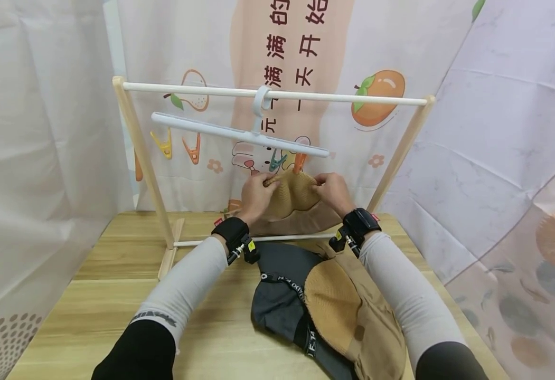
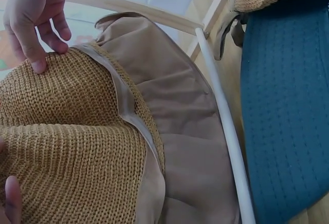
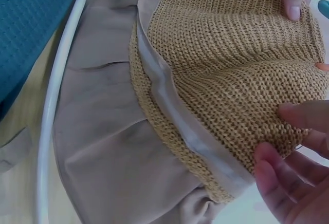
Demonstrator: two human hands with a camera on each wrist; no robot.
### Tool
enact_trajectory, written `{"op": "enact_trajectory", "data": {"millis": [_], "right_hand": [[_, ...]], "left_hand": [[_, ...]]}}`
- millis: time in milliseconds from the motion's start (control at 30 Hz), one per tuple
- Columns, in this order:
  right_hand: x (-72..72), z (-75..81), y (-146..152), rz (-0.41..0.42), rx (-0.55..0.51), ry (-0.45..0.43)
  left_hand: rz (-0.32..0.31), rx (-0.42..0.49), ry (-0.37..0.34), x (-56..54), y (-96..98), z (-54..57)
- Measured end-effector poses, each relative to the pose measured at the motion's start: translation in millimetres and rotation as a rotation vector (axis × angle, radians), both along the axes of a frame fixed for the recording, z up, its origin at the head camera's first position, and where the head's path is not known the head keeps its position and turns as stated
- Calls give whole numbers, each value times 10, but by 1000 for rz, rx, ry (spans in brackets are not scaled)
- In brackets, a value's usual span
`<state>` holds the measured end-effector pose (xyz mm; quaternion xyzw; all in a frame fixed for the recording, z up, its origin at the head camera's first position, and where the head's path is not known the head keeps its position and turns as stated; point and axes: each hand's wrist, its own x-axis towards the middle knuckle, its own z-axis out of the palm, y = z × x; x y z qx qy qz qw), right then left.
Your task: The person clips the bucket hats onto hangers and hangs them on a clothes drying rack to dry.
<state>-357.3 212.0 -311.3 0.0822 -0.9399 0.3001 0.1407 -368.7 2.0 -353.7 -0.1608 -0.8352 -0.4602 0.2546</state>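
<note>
A tan knit sun hat with a light brown fabric brim hangs below a pale blue hanger, an orange clip at its top edge. My left hand pinches the knit at the left side. On the opposite side my right hand grips the edge, thumb on the front and fingers round the rim of the crown. The knit folds inward between both hands. Beside the orange clip dangles a teal clip. The hanger tilts, its right end lower, hooked over a white rod.
Wooden posts hold the rack on a wooden table. A yellow clip and another orange clip hang at the left. In front of the lower rod lie a dark hat and a second tan knit hat.
</note>
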Motion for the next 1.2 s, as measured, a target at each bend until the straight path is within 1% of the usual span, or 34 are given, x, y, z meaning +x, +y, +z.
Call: {"op": "enact_trajectory", "data": {"millis": [200,333,467,633,700,900,1067,1200], "right_hand": [[13,-70,-9,10,1,40],[85,-94,-21,11,1,55],[143,-160,-22,-10,-32,83],[216,-232,-4,-36,-81,131],[249,-247,1,-33,-93,143],[369,-274,12,-14,-102,124],[462,-285,41,6,-110,148],[524,-315,40,60,-91,138]], "left_hand": [[-7,28,48,14,-71,-87],[-2,70,66,33,-97,-144],[-7,101,65,85,-127,-157],[-34,118,80,162,-188,-152],[-41,116,92,195,-226,-161],[-35,98,108,273,-361,-207],[-62,56,77,295,-454,-223],[-76,38,50,339,-515,-261]]}}
